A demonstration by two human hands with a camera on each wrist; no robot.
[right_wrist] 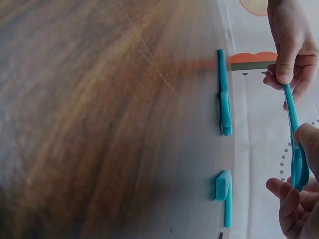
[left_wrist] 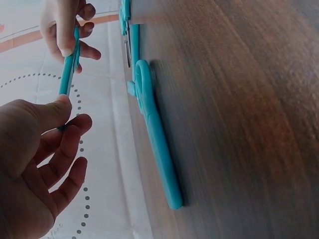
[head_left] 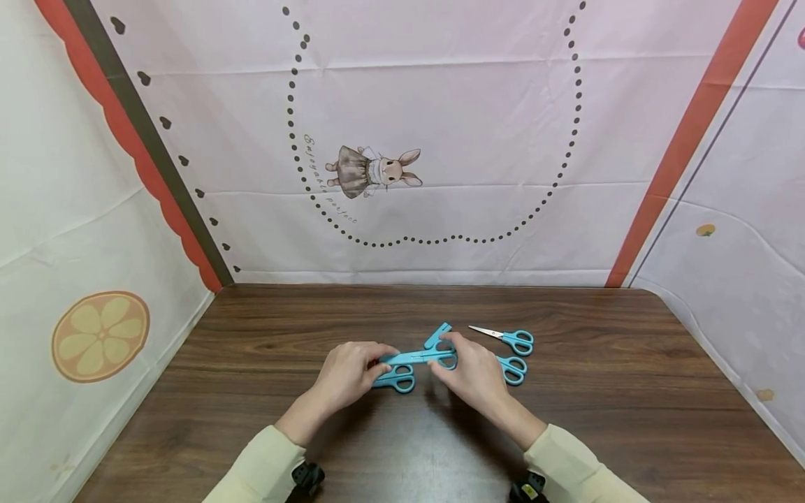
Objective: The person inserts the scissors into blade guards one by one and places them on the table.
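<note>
Both hands hold one pair of blue-handled scissors [head_left: 411, 358] above the table, lying sideways between them. My left hand [head_left: 352, 370] pinches its blue-covered blade end between thumb and fingers. The finger loops are in my right hand [head_left: 474, 374], thumb on the near side. In the right wrist view the scissors [right_wrist: 291, 112] stretch from one hand to the other. Beneath the left hand, another pair of scissors [head_left: 404, 382] lies on the table; its blue blade cover [left_wrist: 164, 172] shows in the left wrist view.
Behind the held pair lies a slim blue angled piece [head_left: 438, 335]. Scissors with bare metal blades [head_left: 487, 331] rest to the right. Below them, the loops of more scissors [head_left: 514, 370] show, the rest hidden by the right hand. A printed cloth [head_left: 440, 230] stands behind the table [head_left: 597, 391].
</note>
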